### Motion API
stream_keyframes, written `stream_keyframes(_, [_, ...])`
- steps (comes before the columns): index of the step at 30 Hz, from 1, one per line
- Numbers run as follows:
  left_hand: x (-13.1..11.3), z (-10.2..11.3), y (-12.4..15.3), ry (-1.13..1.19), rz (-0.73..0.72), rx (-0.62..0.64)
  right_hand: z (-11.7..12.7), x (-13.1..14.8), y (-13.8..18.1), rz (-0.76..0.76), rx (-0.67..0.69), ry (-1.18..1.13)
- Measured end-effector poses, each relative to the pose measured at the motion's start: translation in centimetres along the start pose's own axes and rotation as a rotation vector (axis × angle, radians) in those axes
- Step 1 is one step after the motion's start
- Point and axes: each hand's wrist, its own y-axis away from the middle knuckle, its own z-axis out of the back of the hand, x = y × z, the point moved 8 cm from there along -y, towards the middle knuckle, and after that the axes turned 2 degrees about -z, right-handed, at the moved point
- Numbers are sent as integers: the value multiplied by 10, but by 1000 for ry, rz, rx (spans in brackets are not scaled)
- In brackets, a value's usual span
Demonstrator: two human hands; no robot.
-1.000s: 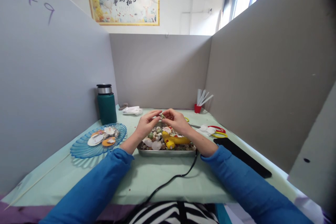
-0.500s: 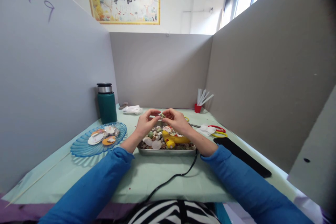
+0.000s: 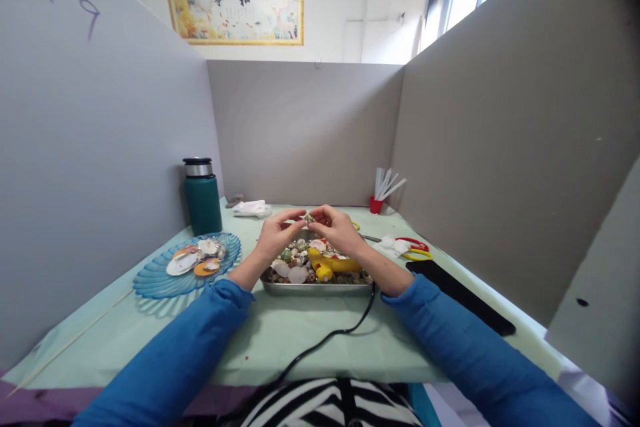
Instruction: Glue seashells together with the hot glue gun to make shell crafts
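Between the fingertips of both hands is a small, greenish-white shell [image 3: 309, 219], partly hidden by the fingers. My left hand [image 3: 281, 232] pinches it from one side and my right hand [image 3: 334, 227] from the other. Both are raised over the far edge of a metal tray [image 3: 315, 290] full of seashells. A yellow glue gun [image 3: 334, 263] lies on those shells, below my right wrist. Its black cord [image 3: 345, 331] runs over the near rim and down toward the table's front edge.
To the left, a blue scalloped plate [image 3: 150, 280] holds several shells, with a green bottle [image 3: 202, 207] behind it. At right lie scissors [image 3: 417, 248], crumpled white tissue [image 3: 393, 247] and a black flat object [image 3: 457, 297]. A red cup [image 3: 376, 205] holds glue sticks. Grey partitions [image 3: 305, 127] enclose the table.
Both hands stay in almost the same place, with the small shell still between their fingertips. The whole view has shifted very slightly.
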Motion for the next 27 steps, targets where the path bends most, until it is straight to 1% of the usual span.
stream_keyframes(9, [-1, -3, 1, -10, -36, 46, 1, 10, 3, 90, -11, 119])
stream_keyframes(15, [-12, -2, 0, -100, -86, 59, 3, 17, 4, 163, -42, 190])
stream_keyframes(18, [-13, -2, 0, -119, -93, 57, 5, 22, 6, 195, -58, 223])
stream_keyframes(21, [-8, -2, 0, -61, -57, 53, 5, 28, 7, 221, -60, 252])
stream_keyframes(27, [6, -3, 0, 74, 88, 26, 6, 34, 9, 264, -81, 274])
